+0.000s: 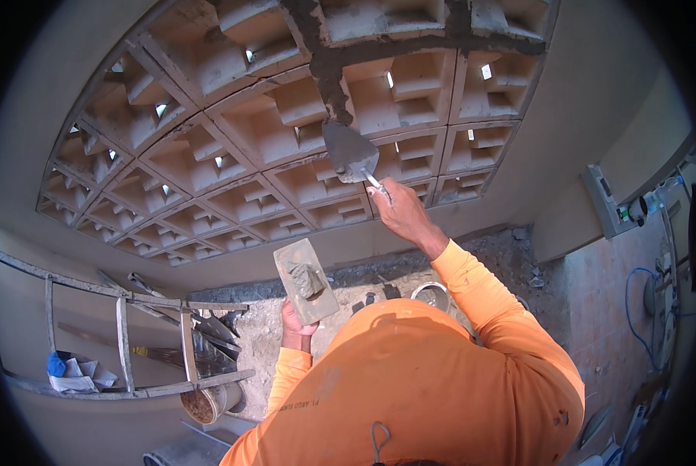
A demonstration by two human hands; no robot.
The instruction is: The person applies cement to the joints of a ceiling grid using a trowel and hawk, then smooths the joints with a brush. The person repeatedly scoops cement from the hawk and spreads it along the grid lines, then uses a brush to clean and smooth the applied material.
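My right hand (pixel 400 208) is wrapped round the handle of a pointing trowel (pixel 351 151), raised against the wall of ventilation blocks (pixel 286 115). The trowel's blade lies over a vertical joint, with a little mortar near its heel. Wet grey mortar (pixel 390 50) covers the joints above it, while the joints lower and to the left look bare. Lower down, my left hand (pixel 296 322) grips a rectangular mortar board (pixel 319 307) from beneath; most of that hand is hidden. A lump of mortar (pixel 304 279) sits on the board.
A ladder (pixel 122 342) leans at the left, with papers and a blue item on it. Below it lies a bucket (pixel 205 405). Another round bucket (pixel 432 294) stands on the rubble-strewn floor (pixel 266 342). At the right are a grey metal frame (pixel 601 198) and a blue hose (pixel 629 311).
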